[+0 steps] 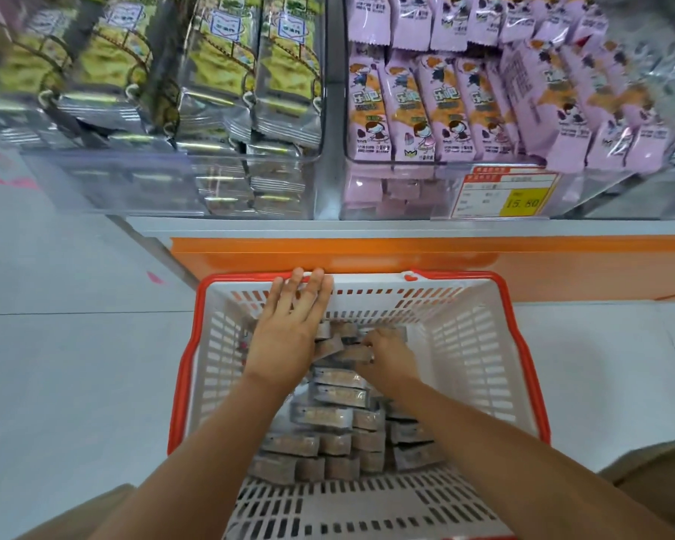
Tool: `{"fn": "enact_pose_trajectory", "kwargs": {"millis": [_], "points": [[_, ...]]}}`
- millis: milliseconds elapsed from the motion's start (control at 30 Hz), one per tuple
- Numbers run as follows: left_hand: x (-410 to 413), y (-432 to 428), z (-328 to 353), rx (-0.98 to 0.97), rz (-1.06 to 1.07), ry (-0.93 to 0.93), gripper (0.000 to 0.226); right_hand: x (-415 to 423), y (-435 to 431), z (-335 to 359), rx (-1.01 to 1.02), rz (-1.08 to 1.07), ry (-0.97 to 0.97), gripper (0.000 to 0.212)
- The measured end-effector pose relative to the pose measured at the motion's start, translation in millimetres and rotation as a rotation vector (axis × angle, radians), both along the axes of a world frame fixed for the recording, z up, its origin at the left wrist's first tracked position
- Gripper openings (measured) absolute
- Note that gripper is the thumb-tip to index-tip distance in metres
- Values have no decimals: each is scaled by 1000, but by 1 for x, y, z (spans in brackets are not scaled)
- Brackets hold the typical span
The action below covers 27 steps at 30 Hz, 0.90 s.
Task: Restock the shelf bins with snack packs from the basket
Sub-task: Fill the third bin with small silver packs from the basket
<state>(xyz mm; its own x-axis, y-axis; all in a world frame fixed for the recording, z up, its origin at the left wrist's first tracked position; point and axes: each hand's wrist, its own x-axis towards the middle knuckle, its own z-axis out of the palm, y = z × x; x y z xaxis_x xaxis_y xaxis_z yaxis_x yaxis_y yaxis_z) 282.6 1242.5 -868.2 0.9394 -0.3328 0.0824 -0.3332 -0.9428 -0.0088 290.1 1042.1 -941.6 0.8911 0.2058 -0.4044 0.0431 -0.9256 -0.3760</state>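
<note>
Pale floor tiles [63, 364] underfoot, basket [468, 337] parked against the orange shelf base [367, 253]. Left hand [289, 325] lies flat, fingers straight over the far wall, no grip on anything. Right hand [386, 354] curls its grip round snack packs [340, 395] in the heap. Best to square a small stack and lift straight up. Above, green packs [219, 68] fill the left bin [114, 185], purple packs [437, 107] the right bin [417, 177], price tag [507, 196] in front.
</note>
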Motion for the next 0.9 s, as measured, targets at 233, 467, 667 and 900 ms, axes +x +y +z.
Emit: {"fn": "enact_pose_trajectory", "kwargs": {"millis": [233,467,667,900], "points": [[-3,-10,16,-70,66,73,86,4,-37,87,469,-86,-140,30],[-5,-67,73,-766,-65,322,53,6,-55,186,849,-217,-255,38],[-9,-112,137,-1323,50,432,18,-11,-84,237,906,-133,-373,51],[-5,-147,176,-1361,-88,416,26,-32,-120,268,837,-131,-525,30]]}}
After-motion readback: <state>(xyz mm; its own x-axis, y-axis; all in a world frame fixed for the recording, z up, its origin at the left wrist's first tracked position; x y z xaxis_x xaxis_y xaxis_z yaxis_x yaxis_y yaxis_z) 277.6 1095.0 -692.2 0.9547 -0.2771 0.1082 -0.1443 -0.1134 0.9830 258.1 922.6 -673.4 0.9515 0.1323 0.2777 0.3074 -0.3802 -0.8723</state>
